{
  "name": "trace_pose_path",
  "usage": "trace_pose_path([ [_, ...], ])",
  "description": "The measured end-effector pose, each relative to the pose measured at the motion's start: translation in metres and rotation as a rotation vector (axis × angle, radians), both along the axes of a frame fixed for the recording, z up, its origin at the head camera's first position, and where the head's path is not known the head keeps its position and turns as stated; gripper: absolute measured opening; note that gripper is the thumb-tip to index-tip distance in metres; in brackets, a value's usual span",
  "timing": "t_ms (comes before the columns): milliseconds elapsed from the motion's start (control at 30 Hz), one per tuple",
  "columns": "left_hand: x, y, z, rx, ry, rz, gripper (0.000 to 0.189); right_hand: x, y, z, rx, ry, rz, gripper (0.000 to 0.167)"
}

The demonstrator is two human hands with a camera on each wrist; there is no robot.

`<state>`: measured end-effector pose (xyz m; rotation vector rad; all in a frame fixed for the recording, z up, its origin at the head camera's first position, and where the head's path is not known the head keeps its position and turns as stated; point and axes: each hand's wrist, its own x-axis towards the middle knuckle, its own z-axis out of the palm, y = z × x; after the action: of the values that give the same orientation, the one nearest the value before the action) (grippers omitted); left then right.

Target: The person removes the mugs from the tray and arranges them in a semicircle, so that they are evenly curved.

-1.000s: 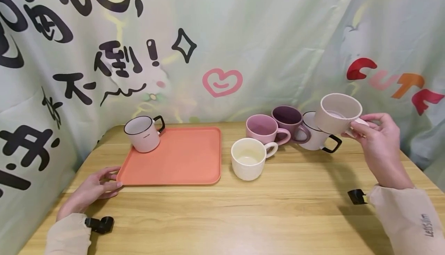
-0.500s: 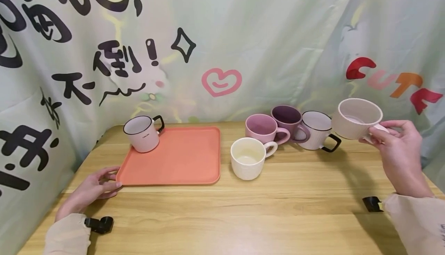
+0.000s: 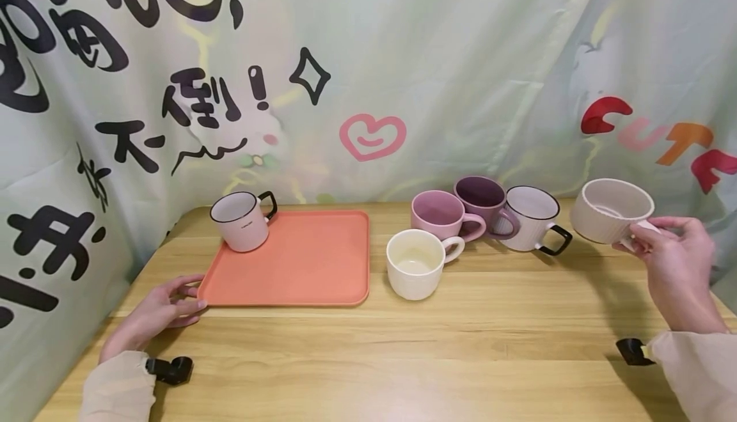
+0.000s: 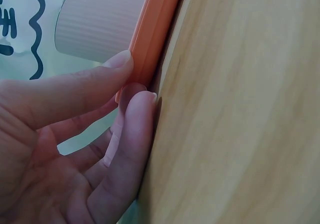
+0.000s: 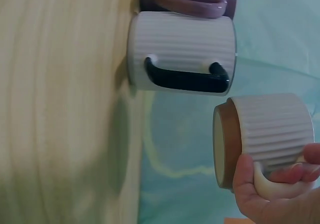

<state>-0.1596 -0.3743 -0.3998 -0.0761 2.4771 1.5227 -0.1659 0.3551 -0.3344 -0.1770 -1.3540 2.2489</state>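
Note:
My right hand (image 3: 679,252) grips a white ribbed mug (image 3: 604,214) by its handle. The right wrist view shows its brown base band (image 5: 231,144) off the table, mouth up. Just left of it stands a white mug with a black handle (image 3: 526,220). My left hand (image 3: 158,310) pinches the near left corner of an orange tray (image 3: 305,268). In the left wrist view the thumb (image 4: 100,74) lies on the tray's rim, with fingers at its underside. On the tray's far left part sits another black-handled white mug (image 3: 238,227).
A cream mug (image 3: 413,272) stands right of the tray. Behind it are a pink mug (image 3: 434,214) and a dark purple mug (image 3: 480,198), close together. A printed curtain (image 3: 449,57) hangs behind the wooden table (image 3: 403,358).
My right hand has carried the white ribbed mug to the right and lower, away from the black-handled mug it partly covered. The left hand stays at the tray corner.

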Motion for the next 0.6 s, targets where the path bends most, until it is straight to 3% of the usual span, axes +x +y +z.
trace_pose_path([
  [133,0.0,0.001,0.001,0.001,-0.006,0.001,0.07,-0.001,0.0,-0.004,-0.043,-0.007,0.001,0.023],
  [367,0.0,0.003,0.002,-0.004,-0.009,0.0,0.07,-0.002,0.002,-0.014,0.061,-0.064,-0.003,0.021],
  [600,0.0,0.003,0.002,-0.01,-0.007,0.004,0.07,-0.003,0.002,-0.023,0.069,-0.093,0.026,0.021],
])
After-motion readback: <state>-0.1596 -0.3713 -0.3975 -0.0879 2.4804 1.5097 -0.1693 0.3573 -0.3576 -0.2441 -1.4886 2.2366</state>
